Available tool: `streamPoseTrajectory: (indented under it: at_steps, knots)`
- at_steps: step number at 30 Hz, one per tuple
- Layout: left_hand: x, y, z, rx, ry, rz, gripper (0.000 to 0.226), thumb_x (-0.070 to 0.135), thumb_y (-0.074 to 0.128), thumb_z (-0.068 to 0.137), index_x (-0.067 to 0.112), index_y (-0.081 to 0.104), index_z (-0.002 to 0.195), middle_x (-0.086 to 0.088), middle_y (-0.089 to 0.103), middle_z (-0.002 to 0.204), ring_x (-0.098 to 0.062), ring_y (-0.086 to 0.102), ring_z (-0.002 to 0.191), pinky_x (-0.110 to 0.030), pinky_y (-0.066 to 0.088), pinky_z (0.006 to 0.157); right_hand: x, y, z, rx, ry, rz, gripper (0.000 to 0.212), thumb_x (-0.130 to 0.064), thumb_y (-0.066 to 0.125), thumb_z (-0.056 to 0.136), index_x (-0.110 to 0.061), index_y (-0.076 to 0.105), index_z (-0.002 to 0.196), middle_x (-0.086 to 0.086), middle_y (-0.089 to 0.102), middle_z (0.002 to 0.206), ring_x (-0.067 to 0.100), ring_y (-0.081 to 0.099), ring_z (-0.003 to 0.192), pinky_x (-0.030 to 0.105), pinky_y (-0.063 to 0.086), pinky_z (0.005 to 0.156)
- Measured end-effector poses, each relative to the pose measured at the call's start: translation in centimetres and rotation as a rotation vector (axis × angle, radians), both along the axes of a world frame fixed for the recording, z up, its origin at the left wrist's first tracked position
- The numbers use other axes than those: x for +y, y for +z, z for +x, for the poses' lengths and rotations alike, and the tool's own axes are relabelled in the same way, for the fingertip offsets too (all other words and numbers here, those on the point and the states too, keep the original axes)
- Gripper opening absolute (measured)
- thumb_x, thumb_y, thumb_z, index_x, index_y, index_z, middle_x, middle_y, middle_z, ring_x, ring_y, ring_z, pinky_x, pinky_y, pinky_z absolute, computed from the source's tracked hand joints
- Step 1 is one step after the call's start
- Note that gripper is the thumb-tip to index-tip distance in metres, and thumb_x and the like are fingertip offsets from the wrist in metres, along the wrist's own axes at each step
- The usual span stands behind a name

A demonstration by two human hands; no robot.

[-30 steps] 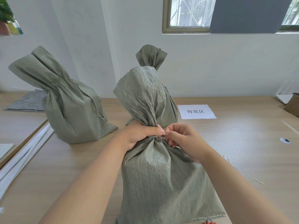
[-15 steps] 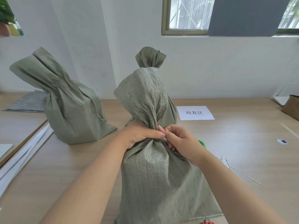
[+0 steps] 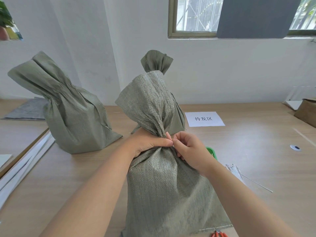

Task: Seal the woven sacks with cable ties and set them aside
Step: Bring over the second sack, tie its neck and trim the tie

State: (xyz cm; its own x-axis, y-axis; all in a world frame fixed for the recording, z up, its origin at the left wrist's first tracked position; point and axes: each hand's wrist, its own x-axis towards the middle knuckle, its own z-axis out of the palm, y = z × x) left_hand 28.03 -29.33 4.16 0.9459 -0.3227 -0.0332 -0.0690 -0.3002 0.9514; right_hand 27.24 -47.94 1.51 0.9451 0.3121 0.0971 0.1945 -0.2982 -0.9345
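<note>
A grey-green woven sack [image 3: 167,190] stands upright in front of me, its top gathered into a narrow neck. My left hand [image 3: 147,142] is clenched around that neck from the left. Against the neck from the right, my right hand [image 3: 191,151] pinches with its fingertips; what it pinches is too small to make out. Loose white cable ties [image 3: 239,173] lie on the table to the right of the sack. A second sack [image 3: 159,65] stands right behind the first, its neck tied. A third sack [image 3: 68,113] leans at the left.
A white paper label [image 3: 204,118] lies behind on the right. A green object [image 3: 212,152] peeks out behind my right wrist. Red-handled cutters [image 3: 218,234] lie at the bottom edge. A cardboard box [image 3: 306,113] sits far right, flat grey sacks [image 3: 27,110] far left.
My right hand has shifted slightly in toward the neck, its fingers working at the same spot. My left hand keeps its grip on the neck. The view has tilted a little.
</note>
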Motion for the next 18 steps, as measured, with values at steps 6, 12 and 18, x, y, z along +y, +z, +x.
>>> streamPoseTrajectory:
  at_steps: [6, 12, 18]
  knots:
    - [0.3, -0.1, 0.1, 0.003, 0.022, 0.007, 0.01, 0.013, 0.082, 0.073, 0.02, 0.075, 0.071, -0.005, 0.07, 0.086, -0.01, 0.064, 0.082, -0.029, 0.051, 0.086, -0.4, 0.0, -0.2, 0.018, -0.035, -0.011, 0.022, -0.015, 0.051, 0.099, -0.018, 0.054, 0.077, -0.002, 0.055, 0.059, 0.01, 0.05, 0.055, 0.033, 0.044, 0.059]
    - [0.4, -0.3, 0.3, 0.002, 0.011, 0.036, 0.013, 0.004, 0.08, 0.081, 0.014, 0.073, 0.076, 0.004, 0.069, 0.072, -0.008, 0.063, 0.075, -0.027, 0.049, 0.08, -0.9, 0.0, 0.1, 0.071, -0.051, 0.005, 0.021, -0.016, 0.05, 0.099, -0.015, 0.057, 0.079, 0.001, 0.059, 0.058, 0.01, 0.05, 0.049, 0.028, 0.045, 0.055]
    - [0.5, -0.2, 0.1, 0.016, 0.012, 0.022, 0.007, 0.002, 0.079, 0.081, 0.0, 0.073, 0.083, -0.001, 0.067, 0.076, -0.01, 0.063, 0.077, -0.025, 0.051, 0.08, -1.2, 0.3, 1.2, -0.231, -0.022, -0.212, 0.023, -0.014, 0.063, 0.09, -0.03, 0.062, 0.073, -0.012, 0.059, 0.061, 0.008, 0.049, 0.055, 0.028, 0.044, 0.057]
